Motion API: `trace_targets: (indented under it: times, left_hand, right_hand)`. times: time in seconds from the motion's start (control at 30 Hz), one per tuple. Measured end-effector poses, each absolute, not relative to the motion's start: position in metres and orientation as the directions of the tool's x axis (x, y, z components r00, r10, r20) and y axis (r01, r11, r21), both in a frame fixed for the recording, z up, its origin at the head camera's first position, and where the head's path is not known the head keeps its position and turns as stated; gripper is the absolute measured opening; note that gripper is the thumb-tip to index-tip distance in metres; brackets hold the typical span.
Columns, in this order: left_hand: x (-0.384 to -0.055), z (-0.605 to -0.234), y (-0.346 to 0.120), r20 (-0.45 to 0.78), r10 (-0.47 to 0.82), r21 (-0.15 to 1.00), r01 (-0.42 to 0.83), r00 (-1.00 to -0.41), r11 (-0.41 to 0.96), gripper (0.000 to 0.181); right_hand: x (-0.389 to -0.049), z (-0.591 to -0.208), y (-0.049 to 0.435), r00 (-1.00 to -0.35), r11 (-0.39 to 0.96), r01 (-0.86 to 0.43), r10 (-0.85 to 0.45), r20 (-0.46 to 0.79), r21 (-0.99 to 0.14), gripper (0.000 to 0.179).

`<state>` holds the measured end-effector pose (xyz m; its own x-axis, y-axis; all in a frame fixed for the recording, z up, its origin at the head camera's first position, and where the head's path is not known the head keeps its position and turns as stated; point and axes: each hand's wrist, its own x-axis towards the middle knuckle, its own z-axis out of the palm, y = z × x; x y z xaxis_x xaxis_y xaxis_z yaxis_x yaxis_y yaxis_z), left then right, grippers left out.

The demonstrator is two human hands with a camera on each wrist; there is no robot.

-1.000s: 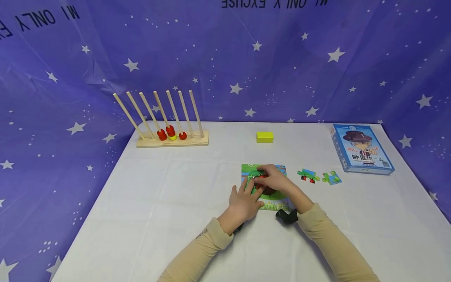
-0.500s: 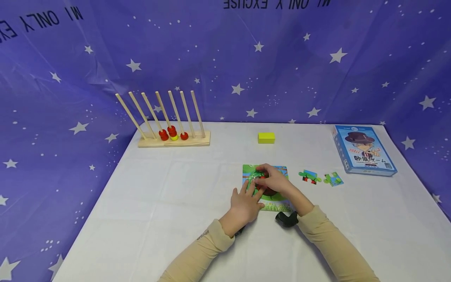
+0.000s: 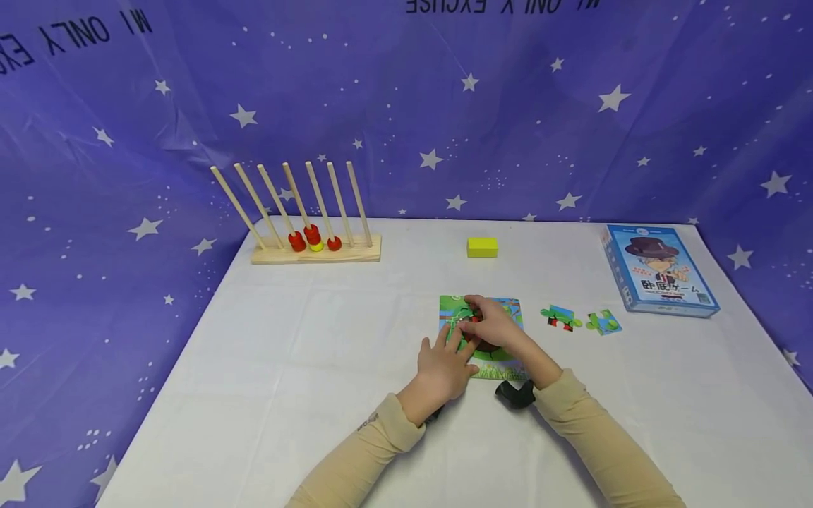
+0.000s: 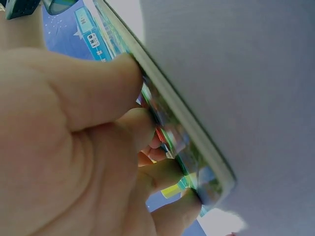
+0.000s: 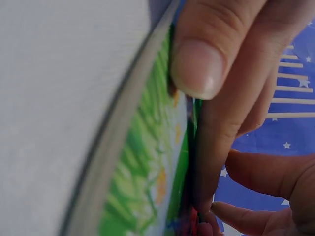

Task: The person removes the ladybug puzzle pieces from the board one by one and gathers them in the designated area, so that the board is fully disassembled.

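Observation:
A square jigsaw puzzle with a ladybug and grass picture lies on the white table. My left hand rests on its left part with fingers spread; in the left wrist view the thumb lies along the thick board edge. My right hand reaches over the upper middle, its bent thumb and index finger on a puzzle piece mostly hidden beneath them. Two loose puzzle pieces, one with red and black and one green and blue, lie to the right.
A wooden peg rack with red and yellow beads stands at the back left. Farther right are a yellow block and a blue game box. A purple starry cloth hangs behind the table.
The whole head view has shifted slightly. Both hands stay at nearly the same places on the puzzle, and the loose pieces have not moved.

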<state>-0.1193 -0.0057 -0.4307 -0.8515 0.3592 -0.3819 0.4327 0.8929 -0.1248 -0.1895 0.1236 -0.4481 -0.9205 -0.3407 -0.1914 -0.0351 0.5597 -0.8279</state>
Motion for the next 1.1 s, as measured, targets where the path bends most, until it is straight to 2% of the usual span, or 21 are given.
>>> trace_targets:
  times: [0.17,0.33,0.47,0.63,0.8,1.1]
  left_hand:
    - [-0.12,-0.433,-0.004,-0.378,0.361,-0.122,0.432,-0.852,0.893,0.054]
    - [-0.119,-0.432,-0.004,-0.374,0.367,-0.121,0.437,-0.852,0.891,0.054]
    - [-0.118,-0.43,-0.004,-0.378,0.367,-0.123,0.44,-0.85,0.89,0.054]
    - [-0.117,-0.429,-0.005,-0.383,0.367,-0.121,0.44,-0.848,0.89,0.053]
    - [-0.118,-0.43,-0.004,-0.378,0.37,-0.114,0.439,-0.849,0.891,0.053]
    - [-0.119,-0.431,-0.007,-0.359,0.366,-0.113,0.43,-0.859,0.896,0.055]
  right_hand:
    - [-0.19,-0.446,0.123,-0.932,0.585,-0.074,-0.328,-0.153,-0.807,0.054]
    - [-0.19,-0.447,0.126,-0.925,0.52,-0.037,-0.34,-0.167,-0.853,0.05]
    - [-0.19,-0.448,0.128,-0.918,0.493,-0.09,-0.378,-0.12,-0.865,0.048]
    - [-0.19,-0.446,0.125,-0.912,0.565,-0.232,-0.409,-0.025,-0.792,0.046]
    - [-0.191,-0.444,0.123,-0.917,0.649,-0.296,-0.399,0.018,-0.701,0.042]
    - [-0.195,-0.436,0.155,-0.94,0.563,-0.209,-0.34,0.007,-0.799,0.044]
